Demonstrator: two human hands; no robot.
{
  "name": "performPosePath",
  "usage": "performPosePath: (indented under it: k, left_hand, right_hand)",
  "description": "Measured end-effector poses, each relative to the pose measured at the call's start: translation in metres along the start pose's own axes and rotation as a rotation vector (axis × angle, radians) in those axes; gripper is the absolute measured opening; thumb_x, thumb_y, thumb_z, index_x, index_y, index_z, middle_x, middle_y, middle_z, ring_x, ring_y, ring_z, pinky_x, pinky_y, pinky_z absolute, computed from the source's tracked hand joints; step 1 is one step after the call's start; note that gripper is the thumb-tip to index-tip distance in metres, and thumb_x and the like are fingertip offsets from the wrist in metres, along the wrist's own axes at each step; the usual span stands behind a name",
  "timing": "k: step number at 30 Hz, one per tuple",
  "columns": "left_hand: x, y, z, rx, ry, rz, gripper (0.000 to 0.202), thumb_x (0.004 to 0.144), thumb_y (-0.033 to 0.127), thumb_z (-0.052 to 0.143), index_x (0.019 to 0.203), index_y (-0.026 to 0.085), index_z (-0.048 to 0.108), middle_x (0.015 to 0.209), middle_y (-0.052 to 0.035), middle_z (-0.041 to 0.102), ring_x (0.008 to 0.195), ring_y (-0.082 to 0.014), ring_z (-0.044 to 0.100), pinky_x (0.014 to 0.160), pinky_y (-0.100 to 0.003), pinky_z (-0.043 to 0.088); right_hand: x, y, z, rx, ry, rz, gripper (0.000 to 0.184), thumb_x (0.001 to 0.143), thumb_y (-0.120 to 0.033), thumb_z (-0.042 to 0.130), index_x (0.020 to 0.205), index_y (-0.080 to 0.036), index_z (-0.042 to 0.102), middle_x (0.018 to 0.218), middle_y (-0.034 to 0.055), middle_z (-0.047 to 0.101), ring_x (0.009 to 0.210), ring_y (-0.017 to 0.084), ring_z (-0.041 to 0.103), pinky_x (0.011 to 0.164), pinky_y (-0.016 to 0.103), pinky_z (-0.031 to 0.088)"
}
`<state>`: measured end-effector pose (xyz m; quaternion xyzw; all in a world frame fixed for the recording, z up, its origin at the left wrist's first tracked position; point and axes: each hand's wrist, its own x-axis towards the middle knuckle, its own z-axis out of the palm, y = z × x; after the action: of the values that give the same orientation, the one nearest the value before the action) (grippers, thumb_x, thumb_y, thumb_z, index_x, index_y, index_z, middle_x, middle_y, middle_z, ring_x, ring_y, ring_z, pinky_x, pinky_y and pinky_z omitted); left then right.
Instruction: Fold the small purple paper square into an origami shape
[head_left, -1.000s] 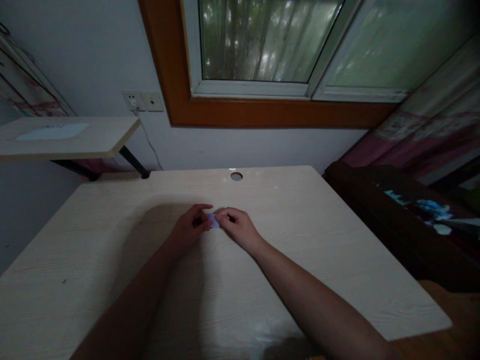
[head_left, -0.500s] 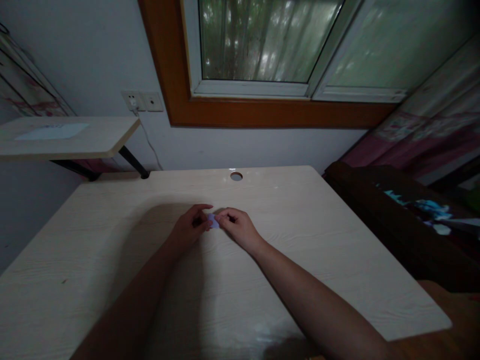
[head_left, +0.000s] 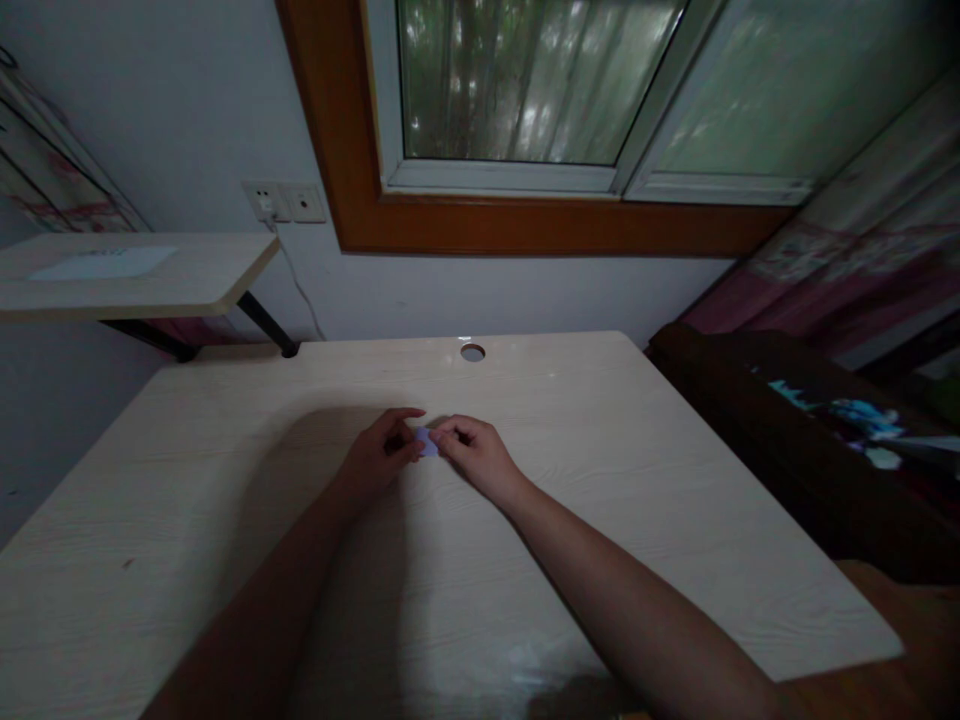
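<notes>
A small pale purple piece, perhaps paper (head_left: 427, 442), is pinched between my two hands just over the pale wooden desk (head_left: 600, 420). My left hand (head_left: 381, 447) grips its left edge with thumb and fingertips, while the index finger stretches out above it. On the other side, my right hand (head_left: 480, 455) holds the right edge between thumb and curled fingers. Much of the piece is covered by the fingertips. Whether it touches the desk I cannot tell.
A round cable hole (head_left: 472, 353) lies near the desk's back edge. To the left stands a raised shelf (head_left: 225, 290) on black legs, with a white sheet (head_left: 105, 263) on it. A cord (head_left: 300, 285) hangs from a wall socket (head_left: 264, 200). Dark furniture (head_left: 735, 420) stands to the right.
</notes>
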<state>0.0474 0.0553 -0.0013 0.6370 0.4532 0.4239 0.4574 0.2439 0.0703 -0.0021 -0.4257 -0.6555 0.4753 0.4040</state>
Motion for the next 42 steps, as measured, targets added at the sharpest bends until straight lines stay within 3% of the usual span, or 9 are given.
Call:
performPosePath:
  k: [42]
  left_hand:
    - [0.0008,0.0007,0.0002,0.016,-0.031,-0.004,0.042,0.085,0.034,0.066,0.124,0.021,0.056,0.072,0.0034,0.057,0.067,-0.0137,0.058,0.066,-0.026,0.044]
  right_hand:
    - [-0.0012,-0.0029,-0.0026,-0.028,-0.023,-0.019,0.027,0.089,-0.040,0.060,0.080,-0.017,0.068,0.065,0.0005,0.059,0.061,0.013,0.051,0.058,0.024,0.039]
